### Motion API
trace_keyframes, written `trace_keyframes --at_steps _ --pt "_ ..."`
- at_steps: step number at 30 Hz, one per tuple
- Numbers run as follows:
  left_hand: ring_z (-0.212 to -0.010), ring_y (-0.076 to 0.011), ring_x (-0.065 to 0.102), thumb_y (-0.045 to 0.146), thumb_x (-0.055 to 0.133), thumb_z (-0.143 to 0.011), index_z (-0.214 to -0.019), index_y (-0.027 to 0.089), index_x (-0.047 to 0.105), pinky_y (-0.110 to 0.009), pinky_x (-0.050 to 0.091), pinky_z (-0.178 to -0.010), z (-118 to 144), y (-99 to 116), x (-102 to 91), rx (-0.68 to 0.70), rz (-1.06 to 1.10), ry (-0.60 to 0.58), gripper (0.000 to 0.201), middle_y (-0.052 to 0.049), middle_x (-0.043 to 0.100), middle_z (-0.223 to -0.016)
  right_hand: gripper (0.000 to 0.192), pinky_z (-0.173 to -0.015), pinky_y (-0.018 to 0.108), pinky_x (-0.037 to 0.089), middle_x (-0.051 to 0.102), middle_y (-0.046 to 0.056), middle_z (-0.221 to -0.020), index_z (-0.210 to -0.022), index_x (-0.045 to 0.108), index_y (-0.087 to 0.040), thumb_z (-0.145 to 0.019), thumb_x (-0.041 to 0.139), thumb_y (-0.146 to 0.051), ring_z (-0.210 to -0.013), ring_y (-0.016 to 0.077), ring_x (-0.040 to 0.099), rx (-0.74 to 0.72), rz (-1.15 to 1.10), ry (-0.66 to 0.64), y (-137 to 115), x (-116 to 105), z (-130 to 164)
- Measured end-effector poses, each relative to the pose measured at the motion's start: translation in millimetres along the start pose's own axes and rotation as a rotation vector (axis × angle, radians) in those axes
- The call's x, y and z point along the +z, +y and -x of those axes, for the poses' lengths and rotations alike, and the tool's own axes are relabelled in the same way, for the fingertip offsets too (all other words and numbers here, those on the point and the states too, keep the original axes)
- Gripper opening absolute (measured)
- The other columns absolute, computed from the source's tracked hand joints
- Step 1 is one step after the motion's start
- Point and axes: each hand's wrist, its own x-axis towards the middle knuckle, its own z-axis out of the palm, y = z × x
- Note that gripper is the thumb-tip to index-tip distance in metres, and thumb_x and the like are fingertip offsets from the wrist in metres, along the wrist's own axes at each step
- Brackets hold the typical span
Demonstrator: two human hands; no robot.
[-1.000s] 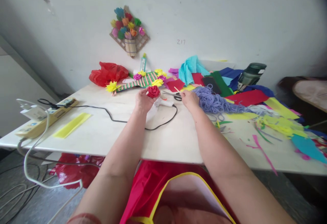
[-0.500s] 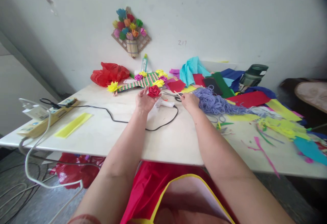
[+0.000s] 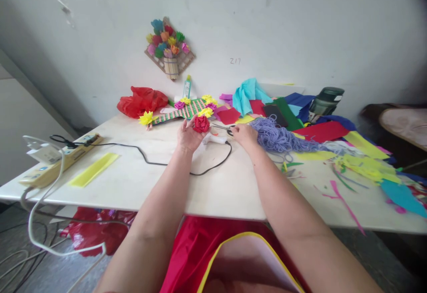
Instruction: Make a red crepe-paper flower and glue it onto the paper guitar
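Though the right hand (image 3: pixel 246 134) at three o'clock has an unclear grip, the left hand (image 3: pixel 188 138) loosely grips a seemingly light, crushable flower (image 3: pixel 201 124), best held underneath.

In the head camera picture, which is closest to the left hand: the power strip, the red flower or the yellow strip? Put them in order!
1. Red flower: nearest, held in the left hand.
2. Yellow strip: lying on the table, left of the hand.
3. Power strip: farthest, at the table's left end.
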Motion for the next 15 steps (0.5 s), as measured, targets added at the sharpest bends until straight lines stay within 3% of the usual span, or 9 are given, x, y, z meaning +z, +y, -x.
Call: trace_keyframes --at_steps 3,7,15 --pt "-0.112 -0.0265 0.065 0.051 0.041 -0.094 -0.118 0.021 0.062 -0.048 0.051 -0.094 1 0 4.1 -0.076 0.031 0.023 0.044 -0.013 0.068 -0.120 0.029 -0.072 0.028 0.045 0.076 0.009 -0.092 -0.081 0.073 -0.019 -0.087 0.057 -0.042 -0.087 0.0206 0.066 -0.007 -0.332 -0.002 -10 2 0" --pt "-0.112 -0.0268 0.065 0.050 0.032 -0.098 -0.126 0.019 0.060 -0.047 0.051 -0.094 3 1 10.3 -0.152 0.026 0.003 0.050 -0.014 0.067 -0.123 0.026 -0.060 0.025 0.041 0.074 0.005 -0.081 -0.078 0.069 -0.016 -0.082 0.061 -0.040 -0.068 0.0138 0.061 0.075 -0.929 -0.184 -29 2 6" --pt "-0.107 -0.0259 0.066 0.052 0.034 -0.099 -0.121 0.018 0.062 -0.040 0.056 -0.084 9 3 21.3 -0.166 -0.080 -0.019 0.050 -0.013 0.067 -0.119 0.012 -0.059 0.024 0.036 0.067 -0.001 -0.064 -0.074 0.070 -0.016 -0.067 0.066 -0.024 -0.066 0.0121 0.059 0.120 -1.133 -0.326 -48 -1 17"
